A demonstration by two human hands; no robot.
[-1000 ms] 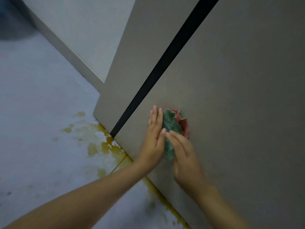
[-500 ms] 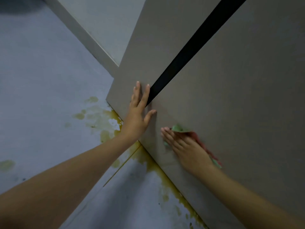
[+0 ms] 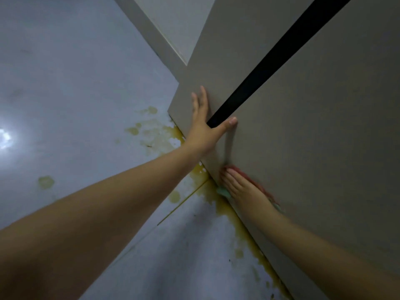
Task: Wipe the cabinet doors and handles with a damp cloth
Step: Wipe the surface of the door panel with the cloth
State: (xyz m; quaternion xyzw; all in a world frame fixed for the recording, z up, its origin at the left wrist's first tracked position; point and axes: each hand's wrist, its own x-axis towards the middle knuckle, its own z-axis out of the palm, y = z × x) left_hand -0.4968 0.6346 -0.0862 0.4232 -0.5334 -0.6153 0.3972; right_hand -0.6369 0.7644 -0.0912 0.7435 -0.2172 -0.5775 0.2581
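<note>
Grey floor (image 3: 75,87) stained yellow along cabinet base. Your left hand (image 3: 203,124) flat, fingers spread, braces left door (image 3: 216,68) across dark gap (image 3: 277,61). Right hand (image 3: 240,187), fingers straight, presses cloth (image 3: 223,191) low on right door (image 3: 324,148). Keep palm pressure even; overlap strokes along bottom edge; keep cloth off floor stain.

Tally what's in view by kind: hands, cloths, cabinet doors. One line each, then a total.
Hands: 2, left hand flat across the dark gap, right hand pressing the cloth
Cloths: 1, red and green cloth
Cabinet doors: 2, left door and right door
Total: 5
</note>
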